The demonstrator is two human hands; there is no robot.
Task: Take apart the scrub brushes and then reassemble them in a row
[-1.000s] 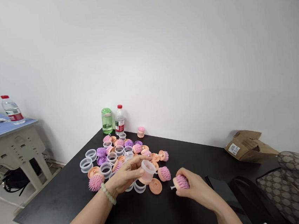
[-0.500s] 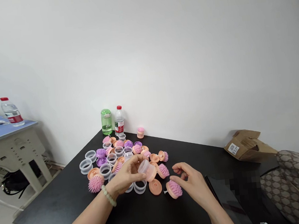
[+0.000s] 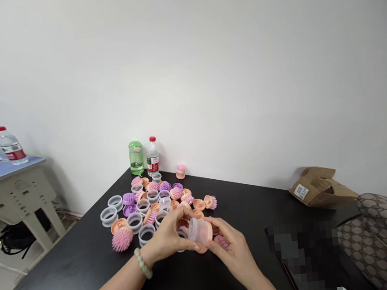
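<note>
My left hand [image 3: 166, 238] and my right hand [image 3: 230, 255] both grip a translucent plastic cup [image 3: 201, 232] above the black table [image 3: 82, 269], with an orange part showing beneath its lower edge. A pink bristle brush head [image 3: 220, 241] lies mostly hidden behind my right hand. Left of my left hand sits a loose pile of pink and purple bristle brushes, orange discs and clear plastic rings [image 3: 135, 222]. A large pink brush [image 3: 122, 239] lies at the pile's front left.
A green bottle [image 3: 136, 157] and a red-capped water bottle [image 3: 152, 156] stand against the wall at the table's back. Torn cardboard packaging [image 3: 316, 188] and a patterned bag [image 3: 383, 231] sit to the right. A blurred patch covers the table's right side.
My right hand has let go of the pink brush and moved left onto the cup. Both hands now hold the cup, which has shifted right and lower.
</note>
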